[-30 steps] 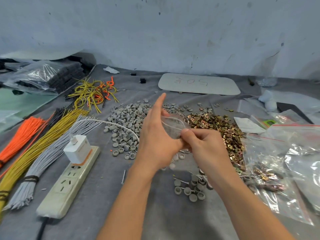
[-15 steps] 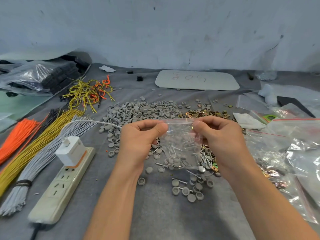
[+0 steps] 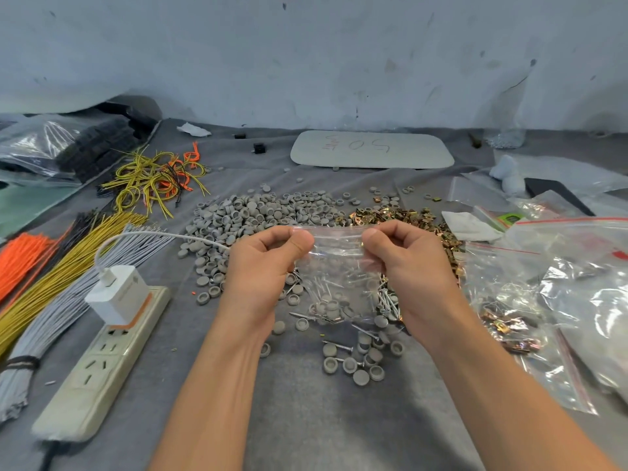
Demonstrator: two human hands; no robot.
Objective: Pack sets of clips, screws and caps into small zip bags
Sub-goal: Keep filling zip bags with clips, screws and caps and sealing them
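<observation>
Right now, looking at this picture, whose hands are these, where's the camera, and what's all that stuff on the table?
No machine here: a person works with bare hands, filmed by one head-worn camera looking down. The left hand and right hand each pinch the top edge of a small clear zip bag between thumb and fingers. On the grey cloth lie a pile of grey caps, brassy clips, loose screws, wire bundles, a power strip and larger bags at the right. Whether the small bag holds anything yet, I cannot tell.
</observation>
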